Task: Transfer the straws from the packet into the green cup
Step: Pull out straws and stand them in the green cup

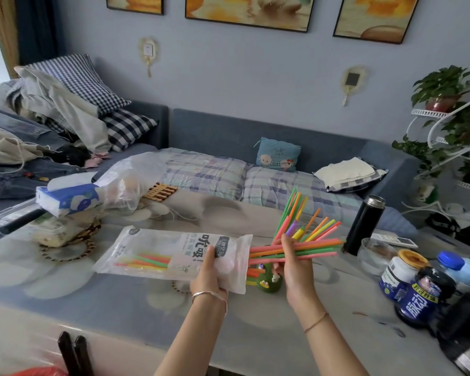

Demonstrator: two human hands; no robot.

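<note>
My left hand [212,272] grips the open right end of a white plastic straw packet [158,251], held above the table; a few coloured straws still lie inside it. My right hand [293,259] is closed around a bundle of pink, green and orange straws [318,246] that lies level, with its far ends pointing right. The green cup [266,282] stands on the table between my hands, mostly hidden behind them. Several straws [293,213] stand in it and fan upward.
A black flask [364,226] stands right of the straws. A glass bowl [375,256], jars and bottles [418,289] crowd the table's right side. At the left lie a tissue box [68,199] and a plastic bag [128,180]. A sofa runs behind the table.
</note>
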